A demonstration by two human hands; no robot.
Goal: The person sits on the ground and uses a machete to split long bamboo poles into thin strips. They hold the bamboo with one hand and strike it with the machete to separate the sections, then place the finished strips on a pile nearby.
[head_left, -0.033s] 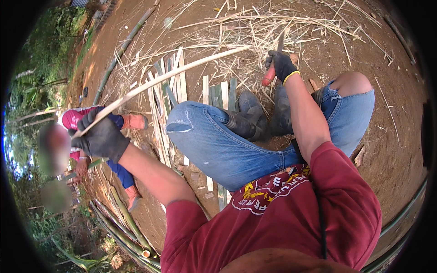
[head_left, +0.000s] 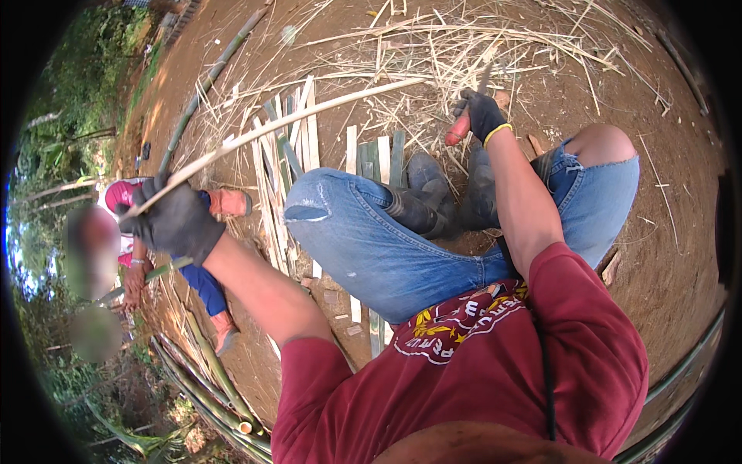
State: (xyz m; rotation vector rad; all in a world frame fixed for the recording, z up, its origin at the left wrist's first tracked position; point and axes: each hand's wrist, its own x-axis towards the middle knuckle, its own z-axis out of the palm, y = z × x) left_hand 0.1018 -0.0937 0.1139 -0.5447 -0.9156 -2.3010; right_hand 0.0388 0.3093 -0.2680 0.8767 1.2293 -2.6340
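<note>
My left hand [head_left: 179,226], in a dark glove, is closed around the near end of a long pale bamboo strip [head_left: 297,117]. The strip slants up and right across the view, its far end hanging over the ground near my right hand. In my right hand [head_left: 484,116], gloved with a yellow cuff, is a knife [head_left: 457,130] with a red handle. Its narrow blade points away from me over the litter of shavings, and the strip's far end is apart from it. My fingers partly hide the handle.
Split bamboo slats [head_left: 352,155] lie beyond and beside my left knee. Thin shavings [head_left: 433,50] litter the dirt ahead. A green bamboo pole [head_left: 202,87] lies at far left, and more poles [head_left: 224,402] at lower left. Another person [head_left: 205,290] sits at left, holding a green piece.
My left hand has shifted slightly upward with the bamboo strip. My right hand and the knife are almost where they were.
</note>
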